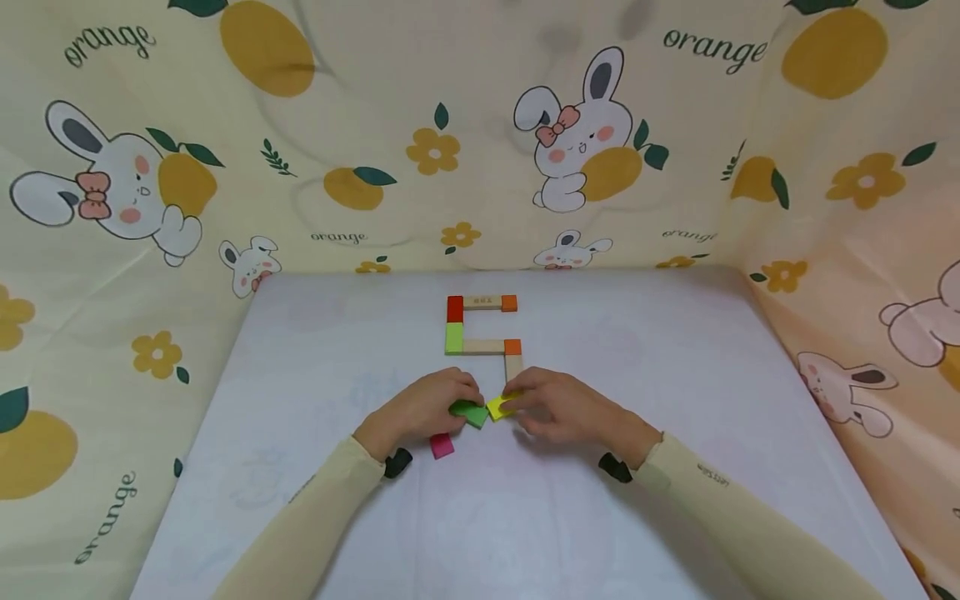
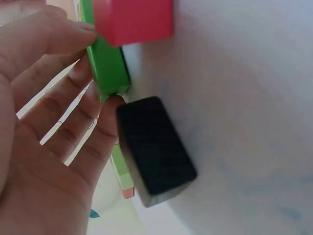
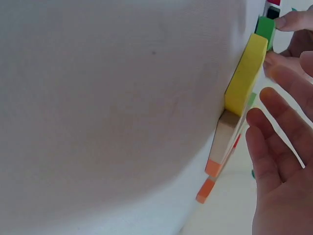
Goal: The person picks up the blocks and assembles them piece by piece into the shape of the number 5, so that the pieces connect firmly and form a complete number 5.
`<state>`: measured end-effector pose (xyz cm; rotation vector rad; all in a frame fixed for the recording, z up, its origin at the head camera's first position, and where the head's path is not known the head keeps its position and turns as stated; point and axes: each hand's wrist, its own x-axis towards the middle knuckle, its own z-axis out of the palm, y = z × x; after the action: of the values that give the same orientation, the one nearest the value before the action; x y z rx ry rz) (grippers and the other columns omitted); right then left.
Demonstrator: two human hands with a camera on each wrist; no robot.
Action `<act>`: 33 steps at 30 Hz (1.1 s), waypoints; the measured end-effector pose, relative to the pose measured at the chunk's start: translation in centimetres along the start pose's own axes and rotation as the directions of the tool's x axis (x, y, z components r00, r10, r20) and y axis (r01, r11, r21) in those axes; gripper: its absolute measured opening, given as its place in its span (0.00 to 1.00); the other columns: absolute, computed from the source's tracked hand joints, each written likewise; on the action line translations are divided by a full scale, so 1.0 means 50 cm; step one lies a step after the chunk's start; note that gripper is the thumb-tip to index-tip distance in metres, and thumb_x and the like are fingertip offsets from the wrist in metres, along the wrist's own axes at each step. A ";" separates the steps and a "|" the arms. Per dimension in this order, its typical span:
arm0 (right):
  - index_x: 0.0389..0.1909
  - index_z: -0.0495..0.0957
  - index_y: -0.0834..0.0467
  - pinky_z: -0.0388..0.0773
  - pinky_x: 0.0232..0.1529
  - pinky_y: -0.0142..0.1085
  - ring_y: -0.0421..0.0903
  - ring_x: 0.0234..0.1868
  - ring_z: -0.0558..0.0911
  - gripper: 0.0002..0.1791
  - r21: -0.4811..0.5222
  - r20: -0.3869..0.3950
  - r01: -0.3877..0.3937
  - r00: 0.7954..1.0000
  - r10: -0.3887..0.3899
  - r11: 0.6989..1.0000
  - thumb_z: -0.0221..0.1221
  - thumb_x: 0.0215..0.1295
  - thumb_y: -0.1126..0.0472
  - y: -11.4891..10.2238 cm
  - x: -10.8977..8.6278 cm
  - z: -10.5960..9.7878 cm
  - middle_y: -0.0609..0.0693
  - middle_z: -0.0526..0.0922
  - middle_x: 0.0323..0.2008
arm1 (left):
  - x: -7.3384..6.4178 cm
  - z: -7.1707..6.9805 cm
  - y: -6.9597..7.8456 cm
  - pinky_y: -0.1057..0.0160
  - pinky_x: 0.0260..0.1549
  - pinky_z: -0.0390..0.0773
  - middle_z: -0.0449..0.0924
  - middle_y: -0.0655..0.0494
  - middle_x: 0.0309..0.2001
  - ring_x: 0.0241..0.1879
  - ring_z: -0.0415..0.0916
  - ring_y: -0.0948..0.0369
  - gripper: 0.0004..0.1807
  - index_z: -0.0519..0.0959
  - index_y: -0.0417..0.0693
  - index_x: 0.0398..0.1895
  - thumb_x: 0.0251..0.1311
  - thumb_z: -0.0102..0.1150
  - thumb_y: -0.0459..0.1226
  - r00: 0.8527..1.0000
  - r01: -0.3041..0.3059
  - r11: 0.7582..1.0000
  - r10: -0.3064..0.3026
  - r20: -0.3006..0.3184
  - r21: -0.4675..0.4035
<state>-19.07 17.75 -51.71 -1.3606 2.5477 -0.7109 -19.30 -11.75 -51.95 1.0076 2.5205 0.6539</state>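
My left hand pinches a green block between thumb and fingers, as the left wrist view shows. A yellow block lies tilted at its right, their near corners almost meeting. My right hand is over the yellow block, with fingers loosely extended beside it in the right wrist view; whether they press on it is hard to tell. Close to my left hand lie a pink block and a black-topped block, the latter covered from the head view.
Beyond my hands, blocks form an angular line: red, light green, plain wood and orange pieces. A second orange block ends the far row. Patterned cloth surrounds the white table.
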 end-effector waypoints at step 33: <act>0.63 0.88 0.51 0.80 0.61 0.44 0.45 0.63 0.77 0.21 -0.047 -0.033 0.016 0.999 -0.017 0.999 0.63 0.71 0.57 -0.034 0.007 0.021 0.48 0.81 0.61 | -0.112 -0.022 -0.064 0.50 0.57 0.81 0.79 0.58 0.62 0.54 0.77 0.55 0.22 0.86 0.51 0.62 0.65 0.73 0.34 0.969 0.128 0.980 -0.156 -0.191 -0.152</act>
<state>-17.63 16.31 -51.78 -1.3975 2.5974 -0.6861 -17.77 -18.12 -51.93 0.7365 2.6460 0.9139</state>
